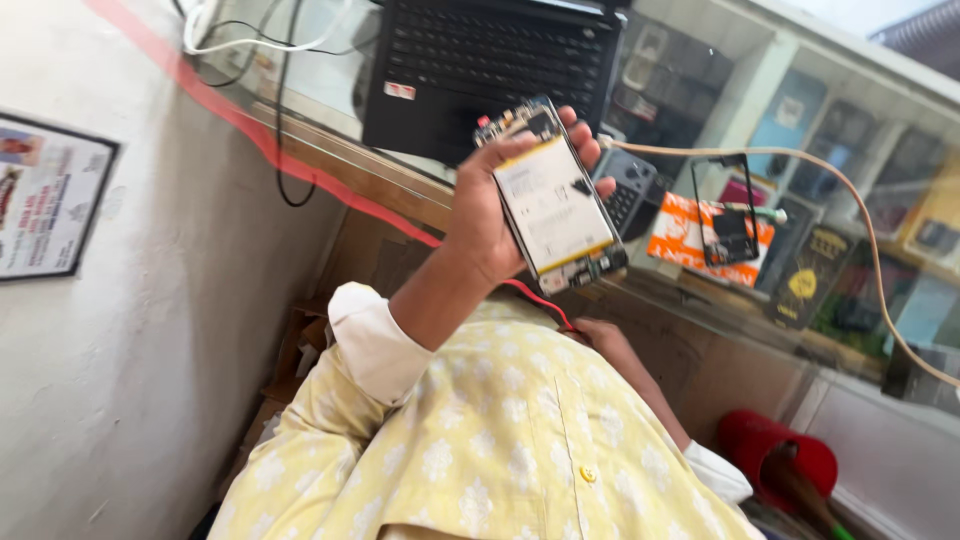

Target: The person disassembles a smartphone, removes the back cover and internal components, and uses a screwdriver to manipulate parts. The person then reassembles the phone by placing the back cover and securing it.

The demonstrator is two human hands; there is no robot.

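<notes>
Left hand [480, 215] raised over the desk [330, 165], grip closed round an opened phone [555, 200]: palm behind it, fingertips [585, 150] wrapped over its far edge. Phone held back cover off, pale battery [552, 205] facing up, circuit board [520, 122] bare at the top end, smaller board at the bottom end. Tilted, top end toward the laptop [480, 60].

Right hand [600, 335] lower down, below the phone and just under the desk edge, mostly hidden behind the yellow patterned shirt [500, 450]; grip cannot be told. Thin red wire [540, 298] running from under the phone toward that hand.

Black laptop open on the glass desk top, just beyond the phone. Black and white cables [270, 45] lying left of it. Beige cable [860, 210] curving across the desk from near the fingertips to the right edge. Small dark keypad device [628, 185] just right of the phone. Orange box [690, 225] further right, a black phone frame [725, 210] resting over it. Boxed goods seen under the glass.

Red cup [775, 450] low on the right, beside the shirt. Framed notice [50, 195] on the pale wall at left. Red stripe [250, 130] running along wall and desk edge
</notes>
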